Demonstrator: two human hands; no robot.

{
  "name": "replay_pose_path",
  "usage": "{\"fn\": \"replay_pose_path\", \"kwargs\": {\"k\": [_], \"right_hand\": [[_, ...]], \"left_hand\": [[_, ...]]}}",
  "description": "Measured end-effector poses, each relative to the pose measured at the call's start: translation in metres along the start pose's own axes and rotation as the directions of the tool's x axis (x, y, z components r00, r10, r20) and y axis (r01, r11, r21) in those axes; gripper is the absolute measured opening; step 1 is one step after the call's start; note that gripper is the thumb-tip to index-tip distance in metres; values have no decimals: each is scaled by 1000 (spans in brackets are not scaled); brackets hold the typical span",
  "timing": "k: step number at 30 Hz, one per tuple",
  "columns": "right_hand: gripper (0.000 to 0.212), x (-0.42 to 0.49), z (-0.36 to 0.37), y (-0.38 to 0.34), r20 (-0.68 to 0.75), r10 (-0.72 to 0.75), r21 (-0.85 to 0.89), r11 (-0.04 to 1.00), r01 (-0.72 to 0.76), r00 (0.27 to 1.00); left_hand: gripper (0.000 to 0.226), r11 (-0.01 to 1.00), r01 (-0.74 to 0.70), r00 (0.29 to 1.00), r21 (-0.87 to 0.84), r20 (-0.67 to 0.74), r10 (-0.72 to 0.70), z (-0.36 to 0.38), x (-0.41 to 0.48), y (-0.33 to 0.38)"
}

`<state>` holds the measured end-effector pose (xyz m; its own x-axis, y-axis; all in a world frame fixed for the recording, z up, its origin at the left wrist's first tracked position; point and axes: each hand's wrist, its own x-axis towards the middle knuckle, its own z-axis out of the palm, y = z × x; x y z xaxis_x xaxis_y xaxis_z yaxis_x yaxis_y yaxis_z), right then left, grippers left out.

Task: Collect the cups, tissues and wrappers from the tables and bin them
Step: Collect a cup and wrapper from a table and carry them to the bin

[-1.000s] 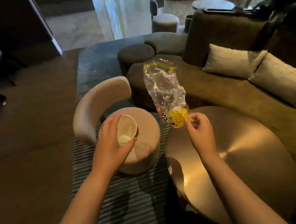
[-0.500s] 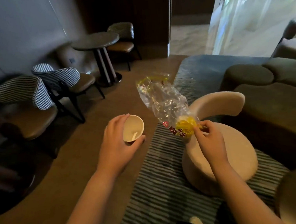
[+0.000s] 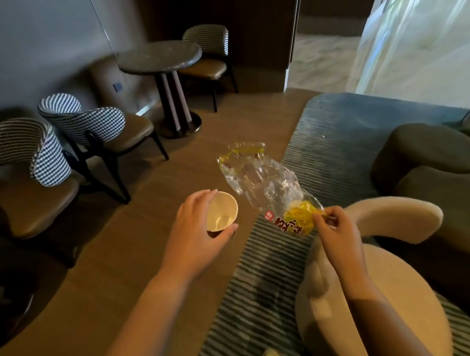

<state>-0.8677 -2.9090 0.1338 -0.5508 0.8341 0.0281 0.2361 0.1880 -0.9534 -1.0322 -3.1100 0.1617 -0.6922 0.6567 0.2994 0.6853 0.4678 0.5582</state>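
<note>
Over the smooth brown wooden floor (image 3: 150, 251) and the ribbed, striped rug (image 3: 336, 144), the carrying step seemed in hand: cup and wrapper were both collected and no bin showed, so the next move likely called for finding one while keeping the cup level. Near right stood a cream, nubby round chair (image 3: 396, 217); far left, a dark, stone-like round desk (image 3: 160, 55) among checked-fabric chairs (image 3: 81, 118). The crinkled clear plastic wrapper (image 3: 264, 181), printed yellow and red, stuck up from the right hand (image 3: 339, 234), pinched at its corner. The left hand (image 3: 195, 229) gripped a small white paper cup (image 3: 220, 211) around its wall, mouth up.
</note>
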Motion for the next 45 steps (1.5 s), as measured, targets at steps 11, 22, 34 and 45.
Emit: {"fn": "replay_pose_path", "kwargs": {"k": [11, 22, 34, 45], "right_hand": [[5, 219, 65, -2, -93, -106, -161, 983, 90, 990], [11, 426, 127, 2, -350, -96, -174, 984, 36, 932], [15, 679, 67, 56, -524, -5, -121, 990, -68, 852], [11, 937, -7, 59, -558, 48, -91, 989, -119, 828]], "left_hand": [[69, 997, -1, 1000, -74, -2, 1, 54, 218, -58], [74, 955, -177, 952, -239, 205, 228, 140, 478, -104], [72, 889, -365, 823, -275, 351, 447, 299, 743, -47], [69, 856, -413, 776, -311, 372, 510, 428, 995, 29]]}}
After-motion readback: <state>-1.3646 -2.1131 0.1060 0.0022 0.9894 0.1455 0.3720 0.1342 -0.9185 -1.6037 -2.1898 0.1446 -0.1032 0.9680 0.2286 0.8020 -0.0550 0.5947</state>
